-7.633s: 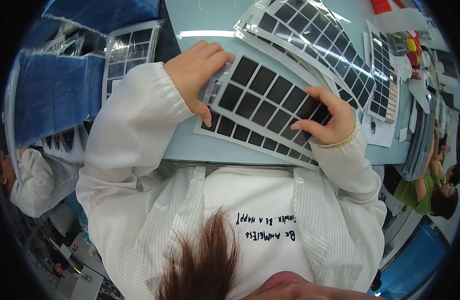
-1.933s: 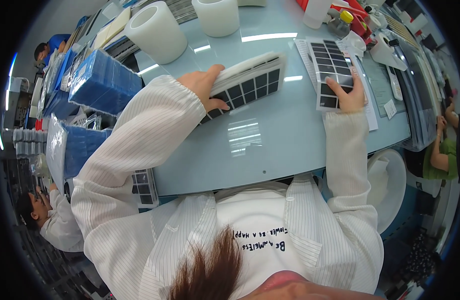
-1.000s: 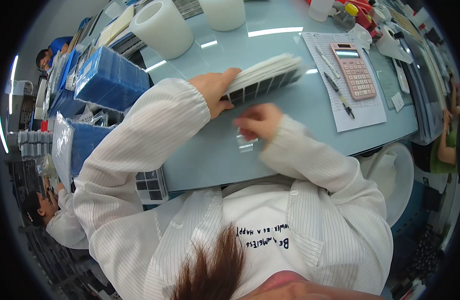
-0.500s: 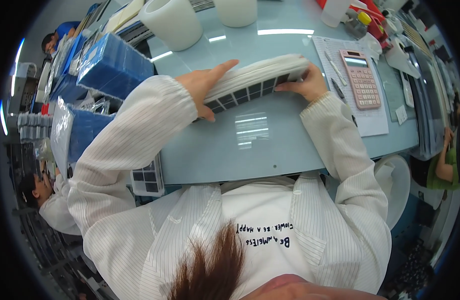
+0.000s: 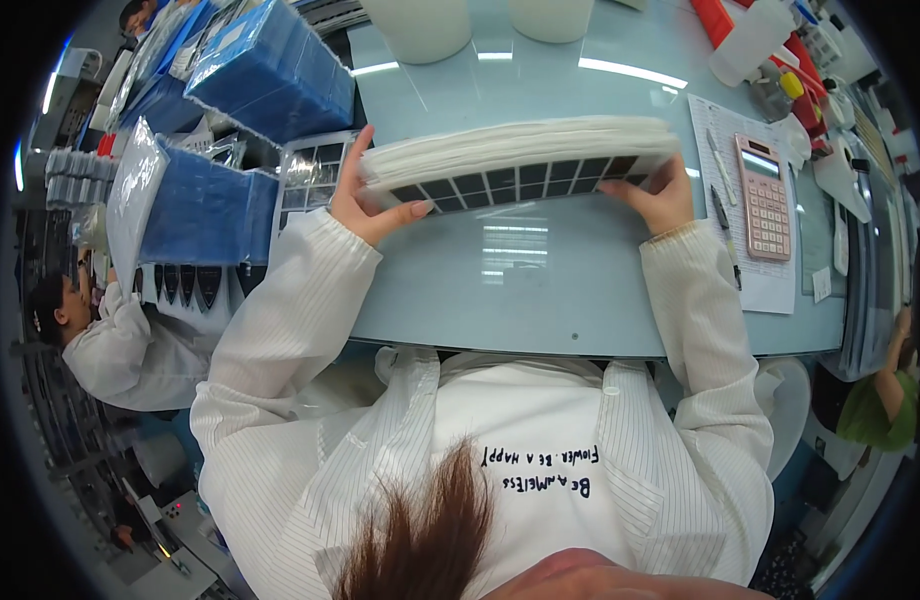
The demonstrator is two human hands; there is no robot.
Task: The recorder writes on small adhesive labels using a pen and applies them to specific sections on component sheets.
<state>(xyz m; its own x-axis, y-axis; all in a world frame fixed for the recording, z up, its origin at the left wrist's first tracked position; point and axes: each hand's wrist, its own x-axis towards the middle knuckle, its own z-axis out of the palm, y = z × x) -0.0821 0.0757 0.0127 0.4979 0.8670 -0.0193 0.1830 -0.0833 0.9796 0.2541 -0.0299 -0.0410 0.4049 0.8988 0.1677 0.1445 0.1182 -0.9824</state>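
Note:
Between my two hands is a thick stack of sheets [image 5: 510,180], white along its edges, with rows of dark squares on the side facing me. My left hand [image 5: 365,200] grips its left end, thumb on the near face. My right hand [image 5: 665,195] holds the other end, its thumb pressed on the dark squares. The stack is tilted up over the glass-topped table [image 5: 460,310]. Left of my left hand lies another sheet with dark squares [image 5: 315,170].
Blue wrapped stacks [image 5: 200,205] crowd the left side. Two white rolls [image 5: 420,25] stand at the back. On the right, a pink calculator [image 5: 763,200] and pens rest on paper [image 5: 720,130], with a squeeze bottle [image 5: 750,45] behind. People [image 5: 110,340] sit nearby.
The stack has turned to lie more level across my front, its left end now farther from me. My left hand has shifted to grip that end; the camera view has shifted too.

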